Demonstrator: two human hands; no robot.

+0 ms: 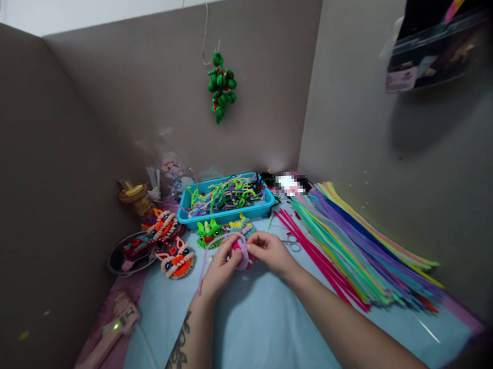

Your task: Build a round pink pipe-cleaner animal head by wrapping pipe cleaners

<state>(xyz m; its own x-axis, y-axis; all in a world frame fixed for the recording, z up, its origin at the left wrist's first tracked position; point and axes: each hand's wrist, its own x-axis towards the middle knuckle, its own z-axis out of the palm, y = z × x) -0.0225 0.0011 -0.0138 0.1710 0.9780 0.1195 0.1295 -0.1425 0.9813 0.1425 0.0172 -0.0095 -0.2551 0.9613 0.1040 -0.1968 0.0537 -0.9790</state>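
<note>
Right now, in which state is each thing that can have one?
left hand, pinching the pink piece
right hand, pinching the pink piece
lilac pipe cleaner, bent in an arc
blue tray, filled with scraps
glue gun, lying flat, green light on
green figure, hanging

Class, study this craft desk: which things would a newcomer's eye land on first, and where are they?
The fan of bright pipe cleaners on the right stands out first. Next, the green figure hanging at the back, above the blue tray. Mid-frame, the left hand and right hand pinch a pink piece.
</note>
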